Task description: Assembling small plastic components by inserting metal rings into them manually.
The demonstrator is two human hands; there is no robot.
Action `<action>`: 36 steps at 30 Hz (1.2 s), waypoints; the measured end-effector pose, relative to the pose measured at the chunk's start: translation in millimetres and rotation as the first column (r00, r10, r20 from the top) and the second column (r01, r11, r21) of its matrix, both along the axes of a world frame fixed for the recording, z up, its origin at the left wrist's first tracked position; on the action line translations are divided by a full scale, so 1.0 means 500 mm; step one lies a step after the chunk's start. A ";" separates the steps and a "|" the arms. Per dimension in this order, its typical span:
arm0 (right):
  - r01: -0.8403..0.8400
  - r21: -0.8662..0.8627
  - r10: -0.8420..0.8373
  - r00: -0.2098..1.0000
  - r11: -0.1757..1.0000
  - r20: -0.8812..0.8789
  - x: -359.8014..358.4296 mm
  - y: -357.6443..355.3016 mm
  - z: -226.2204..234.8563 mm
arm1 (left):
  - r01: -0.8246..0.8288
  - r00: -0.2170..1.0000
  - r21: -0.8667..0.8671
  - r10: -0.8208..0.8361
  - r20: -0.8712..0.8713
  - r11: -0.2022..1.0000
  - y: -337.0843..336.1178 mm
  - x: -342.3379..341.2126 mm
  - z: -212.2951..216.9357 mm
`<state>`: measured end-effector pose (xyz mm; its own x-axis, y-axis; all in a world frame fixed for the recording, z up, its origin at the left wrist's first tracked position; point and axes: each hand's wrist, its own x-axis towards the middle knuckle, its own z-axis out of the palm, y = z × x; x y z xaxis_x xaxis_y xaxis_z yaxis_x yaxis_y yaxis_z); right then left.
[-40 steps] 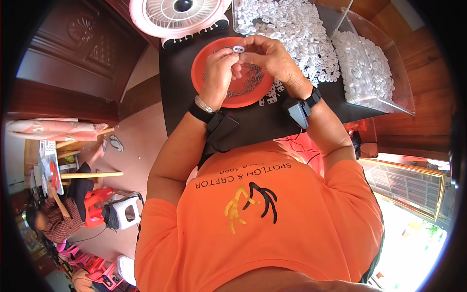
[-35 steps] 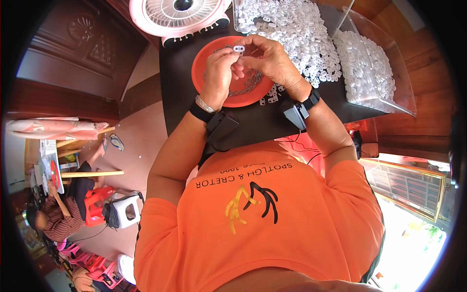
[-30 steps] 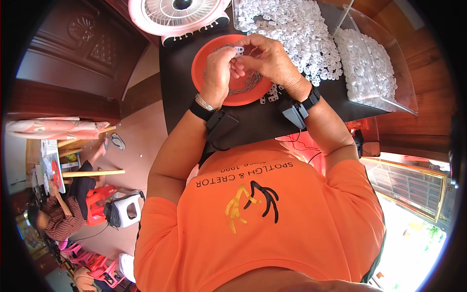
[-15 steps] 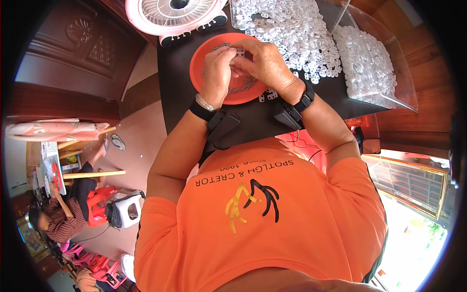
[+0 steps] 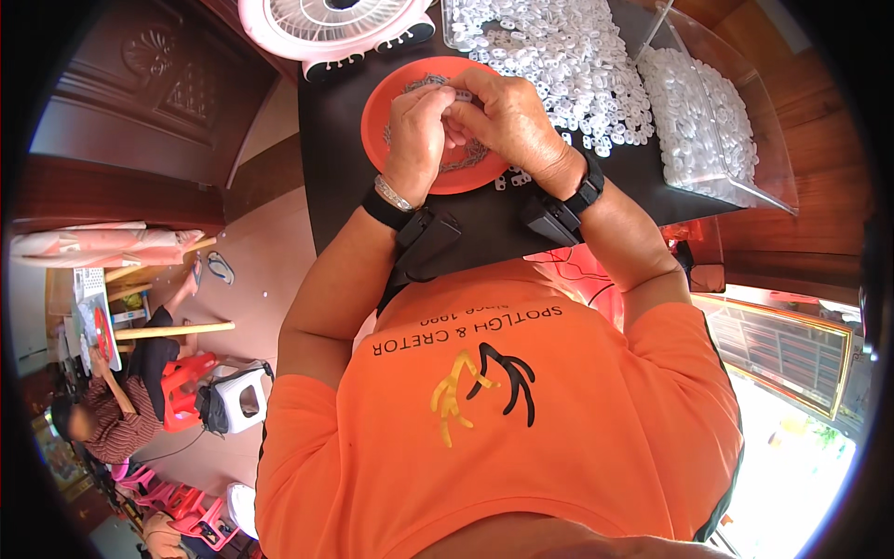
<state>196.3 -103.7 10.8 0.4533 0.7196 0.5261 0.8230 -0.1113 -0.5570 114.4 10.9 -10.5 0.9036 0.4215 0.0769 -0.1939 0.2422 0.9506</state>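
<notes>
At upper centre of frame: left hand (image 5: 416,130) and right hand (image 5: 514,126), close together, pinching small white plastic piece (image 5: 463,95) between fingertips, partly covered, above round orange-red dish (image 5: 372,135) of small grey parts (image 5: 461,166). At upper right, on black tabletop (image 5: 340,172): heap of white plastic pieces (image 5: 577,74) beside clear open box (image 5: 764,197).

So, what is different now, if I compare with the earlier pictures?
The right hand has turned and moved slightly left, closer to the left hand. The small white piece held between them, earlier facing up, is now mostly hidden. The red plate and white pile stayed.
</notes>
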 end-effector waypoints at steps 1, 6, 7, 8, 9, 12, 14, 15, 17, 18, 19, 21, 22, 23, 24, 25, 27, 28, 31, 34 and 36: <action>0.004 -0.005 -0.004 1.000 1.000 0.007 0.000 -0.001 0.001 | 0.000 1.000 -0.001 0.000 -0.001 1.000 0.000 0.000 0.000; -0.017 0.002 0.017 1.000 1.000 -0.025 0.004 0.001 0.000 | 0.039 0.999 0.010 -0.039 -0.012 0.999 0.006 0.001 -0.003; -0.030 0.027 0.031 0.998 0.999 -0.055 0.006 0.002 -0.002 | 0.039 0.999 0.011 -0.039 -0.011 0.999 0.005 0.003 -0.004; -0.029 0.028 0.030 0.998 0.999 -0.054 0.008 0.003 -0.006 | 0.030 1.000 0.010 -0.030 -0.011 1.000 0.006 0.005 -0.004; -0.036 0.049 0.043 0.988 0.998 -0.151 0.009 0.004 -0.012 | 0.020 1.000 0.010 -0.020 -0.010 1.000 0.006 0.006 -0.004; -0.028 0.079 0.045 0.974 0.996 -0.223 0.011 0.005 -0.006 | -0.027 1.000 -0.006 0.027 -0.005 1.000 0.005 0.007 0.003; -0.012 0.088 0.030 0.980 0.996 -0.198 0.010 0.004 0.003 | -0.038 0.999 -0.027 0.038 0.016 0.999 0.007 0.010 0.002; -0.018 0.078 0.032 0.982 0.997 -0.187 0.009 0.002 0.008 | -0.047 0.998 -0.048 0.049 0.036 0.998 0.009 0.011 0.002; -0.030 0.063 0.039 0.988 0.998 -0.150 0.012 -0.004 0.012 | -0.035 0.999 -0.024 0.036 0.031 0.999 0.012 0.012 -0.002; -0.035 0.058 0.042 0.991 0.998 -0.124 0.013 -0.005 0.012 | -0.025 0.999 0.001 0.025 0.021 1.000 0.013 0.015 0.000; -0.051 0.090 0.062 0.991 0.995 -0.116 0.010 -0.004 0.016 | -0.047 0.999 -0.001 0.047 0.017 0.999 0.013 0.011 0.001; 0.005 0.102 -0.011 0.998 0.995 0.059 0.016 -0.008 0.018 | -0.050 0.999 -0.006 0.050 0.022 0.999 0.011 0.011 0.008; 0.013 0.146 -0.018 0.999 0.989 0.034 0.019 -0.013 0.022 | -0.092 0.995 -0.033 0.093 0.025 0.995 0.007 0.015 0.007; 0.048 0.152 -0.061 0.994 0.987 0.085 0.020 -0.022 0.040 | -0.087 0.996 0.007 0.087 0.003 0.996 0.011 0.014 0.007; 0.075 0.158 -0.096 0.986 0.985 0.133 0.016 -0.029 0.065 | -0.091 0.996 0.046 0.092 -0.021 0.995 0.016 0.007 0.008; 0.080 0.263 -0.117 0.985 0.962 0.130 0.015 -0.041 0.092 | -0.108 0.993 0.054 0.110 -0.042 0.993 0.012 0.005 0.010; 0.172 0.331 -0.217 0.970 0.928 0.105 0.022 -0.076 0.141 | -0.083 0.995 0.061 0.086 -0.047 0.995 0.014 -0.002 0.010; 0.191 0.431 -0.261 0.959 0.882 0.109 0.028 -0.098 0.164 | -0.068 0.995 0.071 0.073 -0.062 0.995 0.015 -0.005 0.008; 0.414 0.506 -0.497 0.867 0.756 0.033 0.024 -0.178 0.265 | -0.036 0.998 0.104 0.041 -0.052 0.994 0.009 0.005 0.009; 0.643 0.481 -0.799 0.535 0.596 0.275 0.119 -0.274 0.275 | -0.029 0.999 0.142 0.034 -0.036 0.989 0.013 0.011 0.005; 0.736 0.452 -0.852 0.337 0.504 0.401 0.141 -0.305 0.266 | -0.026 0.999 0.139 0.032 -0.043 0.990 0.014 0.013 0.005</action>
<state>266.7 -256.4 143.9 0.3735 0.0520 0.9262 0.5227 -0.8366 -0.1638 121.1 17.9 -7.7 0.8951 0.4356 0.0955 -0.1548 0.1027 0.9826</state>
